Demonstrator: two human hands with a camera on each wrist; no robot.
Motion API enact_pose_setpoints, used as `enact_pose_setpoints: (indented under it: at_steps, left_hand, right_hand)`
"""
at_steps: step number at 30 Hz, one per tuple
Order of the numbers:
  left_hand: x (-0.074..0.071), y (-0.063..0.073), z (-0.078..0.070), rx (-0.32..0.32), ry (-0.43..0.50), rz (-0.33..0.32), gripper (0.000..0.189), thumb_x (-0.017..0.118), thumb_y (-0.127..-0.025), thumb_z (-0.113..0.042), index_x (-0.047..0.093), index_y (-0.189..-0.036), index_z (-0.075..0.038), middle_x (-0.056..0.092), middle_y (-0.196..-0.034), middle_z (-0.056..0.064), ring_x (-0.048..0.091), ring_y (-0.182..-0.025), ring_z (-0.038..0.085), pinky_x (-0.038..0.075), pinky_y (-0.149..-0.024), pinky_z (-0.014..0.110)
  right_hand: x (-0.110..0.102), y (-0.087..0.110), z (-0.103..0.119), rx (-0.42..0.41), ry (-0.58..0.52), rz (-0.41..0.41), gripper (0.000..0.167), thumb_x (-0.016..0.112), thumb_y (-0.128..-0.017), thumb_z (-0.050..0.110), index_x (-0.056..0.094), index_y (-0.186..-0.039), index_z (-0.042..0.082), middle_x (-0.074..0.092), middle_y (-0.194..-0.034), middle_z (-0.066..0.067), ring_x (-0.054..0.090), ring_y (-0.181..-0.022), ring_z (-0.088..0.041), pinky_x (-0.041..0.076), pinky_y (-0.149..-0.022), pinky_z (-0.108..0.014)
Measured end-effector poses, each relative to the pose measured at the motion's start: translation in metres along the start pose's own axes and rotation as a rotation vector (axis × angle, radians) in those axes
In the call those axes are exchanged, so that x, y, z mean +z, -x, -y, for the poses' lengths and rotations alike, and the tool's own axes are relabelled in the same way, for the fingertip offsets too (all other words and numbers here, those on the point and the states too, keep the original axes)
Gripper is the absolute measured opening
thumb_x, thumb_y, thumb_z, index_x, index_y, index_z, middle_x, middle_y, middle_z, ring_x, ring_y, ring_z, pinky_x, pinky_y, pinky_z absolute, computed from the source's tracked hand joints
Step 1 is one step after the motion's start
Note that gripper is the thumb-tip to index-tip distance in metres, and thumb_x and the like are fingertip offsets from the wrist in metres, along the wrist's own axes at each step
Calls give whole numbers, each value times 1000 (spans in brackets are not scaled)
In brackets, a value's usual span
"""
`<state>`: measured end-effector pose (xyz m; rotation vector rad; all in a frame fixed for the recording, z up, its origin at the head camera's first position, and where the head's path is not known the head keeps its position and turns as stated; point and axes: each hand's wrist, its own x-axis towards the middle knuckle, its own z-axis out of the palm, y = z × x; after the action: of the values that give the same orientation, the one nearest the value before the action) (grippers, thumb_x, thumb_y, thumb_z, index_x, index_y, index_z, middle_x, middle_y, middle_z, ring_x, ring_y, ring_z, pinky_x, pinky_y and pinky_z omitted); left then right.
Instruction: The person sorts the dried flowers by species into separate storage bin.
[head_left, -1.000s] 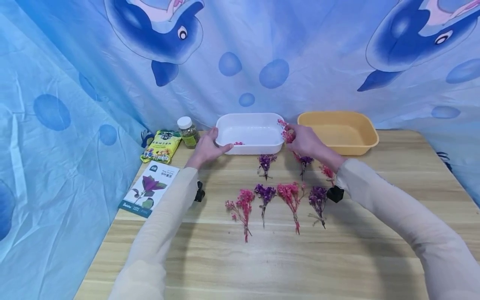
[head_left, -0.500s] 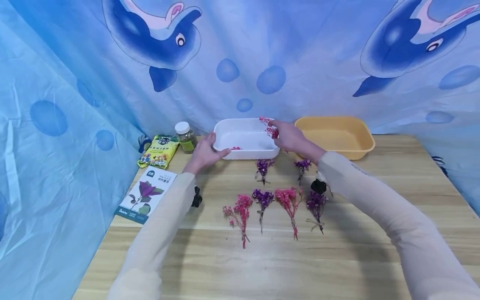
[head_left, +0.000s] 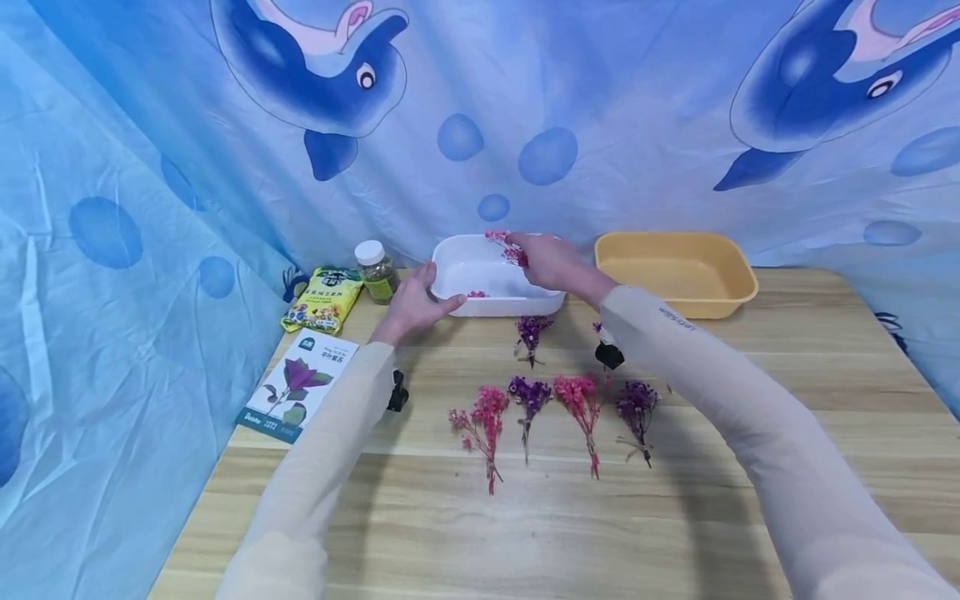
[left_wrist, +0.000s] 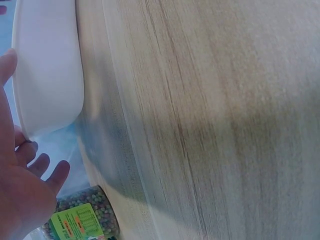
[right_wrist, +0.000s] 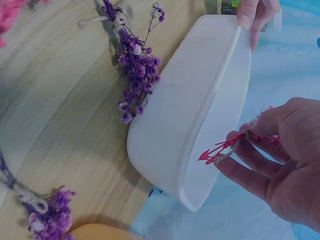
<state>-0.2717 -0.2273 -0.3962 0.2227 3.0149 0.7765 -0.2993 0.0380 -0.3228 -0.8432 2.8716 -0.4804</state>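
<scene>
My right hand (head_left: 557, 263) is over the white plastic basin (head_left: 504, 307), pinching a small bunch of pink dried flowers (head_left: 512, 252). In the right wrist view its red stems (right_wrist: 222, 147), tied with twine, poke out between thumb and fingers. At the basin's left end my left hand (head_left: 411, 305) holds the rim, thumb on the front edge and fingers round the corner. Some pink blossoms (head_left: 477, 294) show inside the basin by the front wall. A purple bunch (head_left: 532, 335) lies on the table just before it; another, near the right wrist, is mostly hidden by the sleeve.
Two pink bunches (head_left: 487, 417) and two purple ones lie in a row nearer me. A yellow basin (head_left: 678, 304) stands right of the white one. To the left are a white-lidded jar (head_left: 378, 275), a yellow packet (head_left: 326, 300) and a flower-printed packet (head_left: 300, 379).
My right hand has carried the pink bunch leftward, from the white basin's right end to above its middle. The left hand has stayed on the rim.
</scene>
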Motion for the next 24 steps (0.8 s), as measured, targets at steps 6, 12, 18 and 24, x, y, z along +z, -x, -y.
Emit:
enact_pose_setpoints:
  at_steps: [6, 12, 18, 24]
  left_hand:
    - [1, 1, -2, -16, 0, 14, 106, 65, -87, -63, 18, -156, 3, 19, -162, 21, 19, -148, 38, 18, -120, 47]
    - [2, -1, -3, -6, 2, 8, 107, 65, -87, -64, 18, -156, 2, 19, -162, 21, 19, -148, 38, 18, -120, 48]
    - [4, -1, -2, -2, 13, -1, 106, 67, -87, -61, 19, -156, 3, 21, -162, 22, 20, -147, 39, 20, -119, 49]
    - [1, -1, -1, -6, 11, -12, 106, 67, -86, -62, 20, -156, 3, 21, -162, 22, 20, -147, 38, 19, -120, 48]
  right_hand:
    - [11, -10, 7, -23, 32, 42, 60, 54, -95, -4, 40, -153, 7, 67, -105, -12, 55, -68, -21, 49, -60, -32]
    - [19, -12, 9, -31, 13, 52, 64, 53, -94, -6, 39, -154, 9, 68, -100, -14, 62, -75, -25, 49, -60, -30]
    - [15, -6, 6, -83, 2, 15, 57, 44, -96, -9, 39, -152, 2, 62, -131, -22, 67, -79, -31, 53, -64, -35]
    - [0, 5, -9, -97, -79, -50, 54, 43, -96, -6, 39, -149, -5, 60, -131, -28, 67, -90, -34, 55, -69, -36]
